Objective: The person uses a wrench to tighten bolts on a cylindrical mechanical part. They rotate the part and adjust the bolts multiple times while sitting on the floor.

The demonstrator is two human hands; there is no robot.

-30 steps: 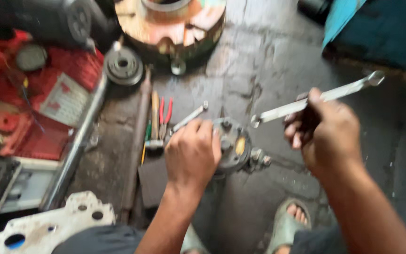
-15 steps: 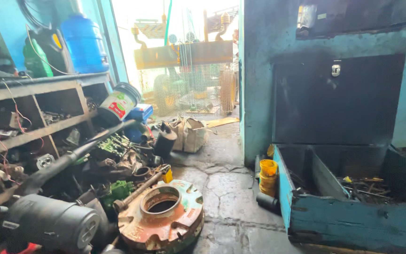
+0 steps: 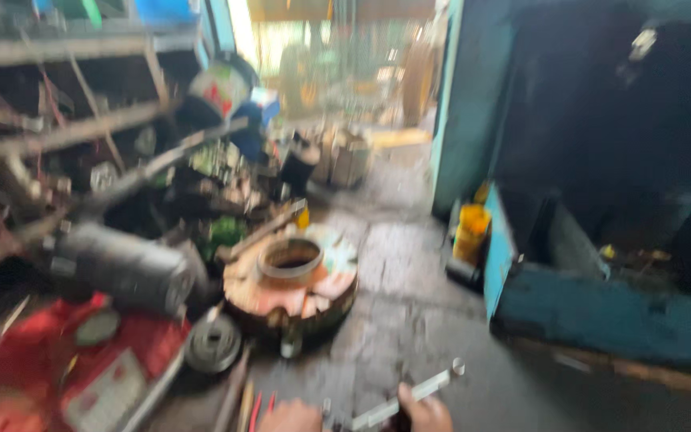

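The view is blurred by motion. At the bottom edge my right hand (image 3: 424,416) grips a long silver wrench (image 3: 409,398) that points up and to the right. My left hand (image 3: 291,418) shows only as knuckles just left of it; what it holds is cut off by the frame. Red-handled pliers (image 3: 259,406) lie on the floor beside my left hand.
A round rusty orange flange (image 3: 291,282) lies on the concrete floor ahead. A dark pulley (image 3: 213,344), a grey motor (image 3: 125,268) and a red case (image 3: 81,360) sit at left under cluttered shelves. A blue wooden box (image 3: 601,320) and yellow containers (image 3: 472,232) stand at right.
The camera has tipped back down from the doorway view, bringing both hands and the wrench back in at the bottom edge. A second ago it looked straight down at the hands.
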